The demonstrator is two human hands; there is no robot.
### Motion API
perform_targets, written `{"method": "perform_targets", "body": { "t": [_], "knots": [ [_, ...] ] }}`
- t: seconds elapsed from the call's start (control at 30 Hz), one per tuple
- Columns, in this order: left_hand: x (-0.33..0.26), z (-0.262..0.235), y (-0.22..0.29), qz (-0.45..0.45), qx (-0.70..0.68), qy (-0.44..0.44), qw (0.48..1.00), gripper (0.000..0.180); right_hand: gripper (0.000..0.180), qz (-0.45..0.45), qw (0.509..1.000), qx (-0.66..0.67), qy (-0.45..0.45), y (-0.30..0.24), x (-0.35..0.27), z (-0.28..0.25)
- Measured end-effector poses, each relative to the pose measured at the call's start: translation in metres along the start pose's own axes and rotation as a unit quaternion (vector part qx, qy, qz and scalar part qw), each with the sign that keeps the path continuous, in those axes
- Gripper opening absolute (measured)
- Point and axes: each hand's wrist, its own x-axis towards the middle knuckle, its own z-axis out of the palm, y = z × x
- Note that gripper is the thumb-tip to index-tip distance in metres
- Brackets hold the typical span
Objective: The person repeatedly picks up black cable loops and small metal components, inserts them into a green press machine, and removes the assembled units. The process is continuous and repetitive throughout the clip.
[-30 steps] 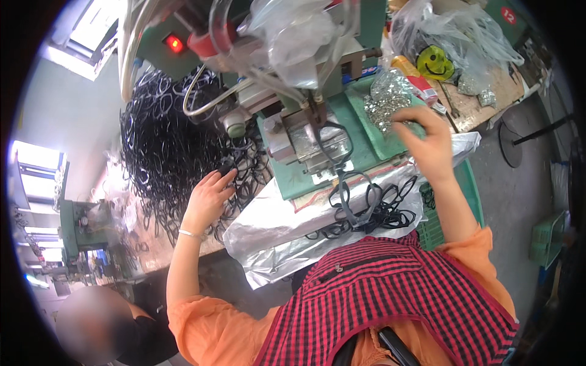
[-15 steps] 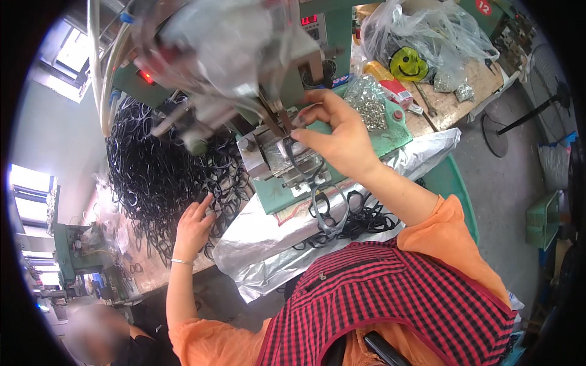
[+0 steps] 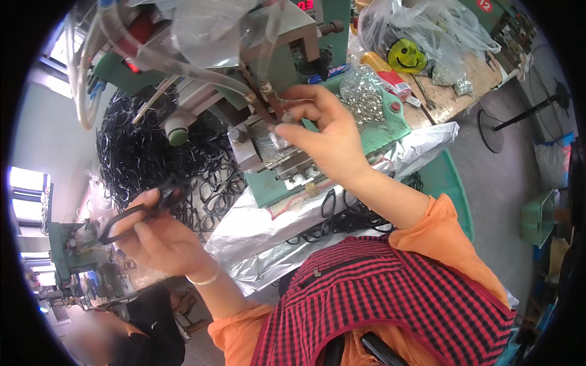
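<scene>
My left hand is raised at the left, fingers closed round a black eyeglass frame, blurred by motion. Behind it a large heap of black eyeglass frames covers the bench. At the green bench machine, my right hand reaches to the metal clamping fixture, under the clear tubes. Its thumb and fingers pinch close together beside the upright metal prongs; what lies between them is too small to tell. More black frames lie on silver foil below the fixture.
Small metal parts sit in clear plastic on the machine's base, right of my right hand. Beyond lie a wrench, a yellow smiley bag and plastic bags. A green-tipped knob juts out left. Another person is at lower left.
My left hand has come back from the heap and lifted a black eyeglass frame. The frame that hung at the fixture is gone from there. My right hand stays by the fixture.
</scene>
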Motion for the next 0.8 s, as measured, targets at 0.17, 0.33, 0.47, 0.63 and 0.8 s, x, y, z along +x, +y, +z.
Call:
{"method": "perform_targets", "body": {
  "t": [0.17,0.33,0.47,0.63,0.8],
  "knots": [
    [0.021,0.077,0.006,-0.017,0.088,-0.003,0.996,0.015,0.054,0.042,0.998,0.042,0.004,0.003,-0.001,0.002],
    [0.034,0.078,-0.013,-0.023,-0.02,0.014,0.999,0.015,0.052,0.005,1.0,0.003,-0.011,-0.004,0.003,0.001],
    [0.012,0.076,-0.006,-0.029,0.027,0.003,0.999,0.018,0.051,0.109,0.991,0.051,-0.063,-0.03,0.0,-0.01],
    [-0.033,0.08,-0.003,0.14,0.188,-0.314,0.92,0.017,0.032,-0.065,0.94,-0.33,-0.062,-0.018,-0.009,-0.063],
    [-0.04,0.095,-0.021,0.258,0.213,-0.348,0.876,0.023,0.021,-0.098,0.878,-0.467,-0.035,0.019,-0.027,-0.132]
  ]
}}
